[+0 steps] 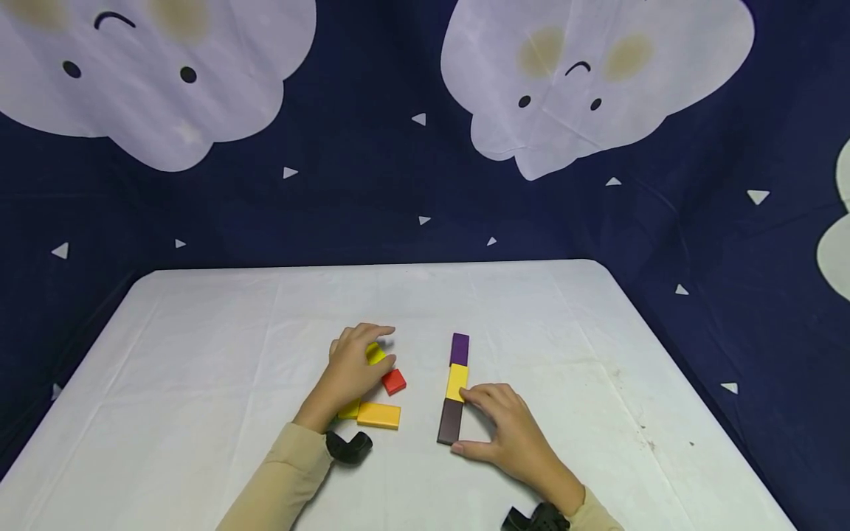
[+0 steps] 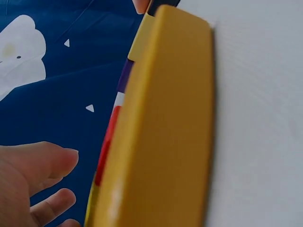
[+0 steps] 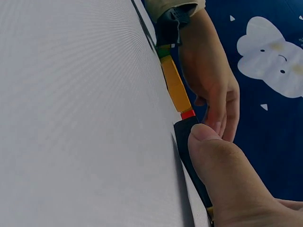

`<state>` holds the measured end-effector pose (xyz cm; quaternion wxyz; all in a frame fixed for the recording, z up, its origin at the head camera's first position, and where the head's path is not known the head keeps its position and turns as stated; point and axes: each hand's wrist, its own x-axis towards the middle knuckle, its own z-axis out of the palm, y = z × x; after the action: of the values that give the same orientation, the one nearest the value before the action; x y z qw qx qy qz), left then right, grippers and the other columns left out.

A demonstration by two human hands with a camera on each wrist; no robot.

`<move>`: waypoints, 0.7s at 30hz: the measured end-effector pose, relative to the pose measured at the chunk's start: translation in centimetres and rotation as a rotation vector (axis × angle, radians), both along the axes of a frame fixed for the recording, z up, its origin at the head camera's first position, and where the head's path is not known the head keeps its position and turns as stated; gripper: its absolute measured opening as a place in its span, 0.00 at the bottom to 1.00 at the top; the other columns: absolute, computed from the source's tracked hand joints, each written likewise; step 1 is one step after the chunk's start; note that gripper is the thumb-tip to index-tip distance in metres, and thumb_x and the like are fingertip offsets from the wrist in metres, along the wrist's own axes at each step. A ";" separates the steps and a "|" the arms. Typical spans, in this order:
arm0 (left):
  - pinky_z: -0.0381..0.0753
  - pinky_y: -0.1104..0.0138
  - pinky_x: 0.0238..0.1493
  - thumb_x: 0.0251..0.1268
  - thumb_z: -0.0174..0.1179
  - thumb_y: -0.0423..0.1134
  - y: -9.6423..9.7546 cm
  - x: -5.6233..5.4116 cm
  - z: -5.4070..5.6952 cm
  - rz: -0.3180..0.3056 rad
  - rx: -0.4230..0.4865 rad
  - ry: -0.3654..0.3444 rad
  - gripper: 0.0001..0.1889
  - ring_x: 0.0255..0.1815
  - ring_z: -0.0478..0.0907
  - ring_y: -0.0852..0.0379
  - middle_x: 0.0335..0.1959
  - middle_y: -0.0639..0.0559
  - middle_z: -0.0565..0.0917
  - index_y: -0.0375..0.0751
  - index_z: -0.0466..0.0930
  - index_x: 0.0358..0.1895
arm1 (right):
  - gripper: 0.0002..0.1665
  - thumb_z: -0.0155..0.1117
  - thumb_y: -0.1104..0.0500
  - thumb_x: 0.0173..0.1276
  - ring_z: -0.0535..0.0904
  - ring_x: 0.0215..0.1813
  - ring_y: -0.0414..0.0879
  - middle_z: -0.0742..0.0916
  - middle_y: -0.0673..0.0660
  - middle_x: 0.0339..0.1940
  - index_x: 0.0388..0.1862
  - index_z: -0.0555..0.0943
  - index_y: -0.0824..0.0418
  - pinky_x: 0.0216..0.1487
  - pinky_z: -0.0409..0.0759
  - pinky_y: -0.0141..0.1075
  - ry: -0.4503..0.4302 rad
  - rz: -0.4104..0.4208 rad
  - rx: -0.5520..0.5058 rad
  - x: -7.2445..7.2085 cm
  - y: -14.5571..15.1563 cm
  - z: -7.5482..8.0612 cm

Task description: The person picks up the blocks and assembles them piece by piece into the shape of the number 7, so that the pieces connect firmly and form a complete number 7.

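Note:
A straight row of rectangular blocks lies on the table: purple (image 1: pixel 460 349) at the far end, yellow (image 1: pixel 457 382) in the middle, dark brown (image 1: pixel 450 422) nearest. My right hand (image 1: pixel 510 431) holds the dark brown block lengthwise, thumb at its near end and index fingertip by its joint with the yellow one. To the left, my left hand (image 1: pixel 350 366) hovers around a second yellow block (image 1: pixel 375 354), thumb and fingers spread apart. A red block (image 1: pixel 395 382) lies just beyond that thumb. An orange-yellow block (image 1: pixel 379 415) sits nearer, filling much of the left wrist view.
Another yellow block (image 1: pixel 348 411) is partly hidden beneath the left wrist. All blocks rest on a white-covered table (image 1: pixel 199 354). A dark blue cloth (image 1: pixel 372 199) with cloud faces hangs behind it. Both wrists wear black camera mounts (image 1: pixel 350 448).

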<state>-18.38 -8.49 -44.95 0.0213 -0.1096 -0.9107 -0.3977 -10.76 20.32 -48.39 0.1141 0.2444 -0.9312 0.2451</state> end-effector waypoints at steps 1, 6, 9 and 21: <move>0.59 0.51 0.64 0.64 0.65 0.45 -0.1 0.1 -0.1 0.003 -0.002 -0.001 0.24 0.64 0.68 0.48 0.63 0.51 0.77 0.51 0.78 0.63 | 0.48 0.72 0.26 0.47 0.73 0.59 0.38 0.82 0.41 0.56 0.63 0.79 0.49 0.61 0.73 0.45 -0.001 0.000 -0.001 0.0 0.0 0.0; 0.60 0.51 0.63 0.63 0.65 0.45 -0.4 0.3 -0.5 0.017 0.005 0.021 0.23 0.63 0.68 0.48 0.62 0.51 0.78 0.51 0.79 0.62 | 0.48 0.73 0.27 0.47 0.73 0.59 0.39 0.82 0.41 0.56 0.63 0.79 0.49 0.61 0.73 0.44 -0.003 -0.001 -0.003 0.0 -0.1 0.0; 0.61 0.51 0.63 0.63 0.65 0.44 -0.3 0.4 -0.6 0.025 0.011 0.039 0.22 0.62 0.68 0.48 0.61 0.51 0.78 0.51 0.80 0.61 | 0.48 0.73 0.27 0.47 0.73 0.59 0.38 0.82 0.41 0.56 0.63 0.79 0.50 0.61 0.73 0.44 0.000 0.000 -0.003 0.0 -0.1 0.0; 0.62 0.51 0.61 0.60 0.67 0.42 -0.2 0.7 -1.0 0.032 -0.013 0.058 0.24 0.62 0.68 0.48 0.60 0.50 0.79 0.51 0.80 0.61 | 0.48 0.73 0.26 0.47 0.73 0.59 0.39 0.82 0.41 0.55 0.63 0.79 0.50 0.60 0.73 0.44 0.012 0.005 0.000 -0.1 0.0 -0.1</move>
<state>-17.71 -8.71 -45.97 0.0534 -0.1067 -0.9139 -0.3880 -10.89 20.31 -48.45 0.1190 0.2480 -0.9299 0.2440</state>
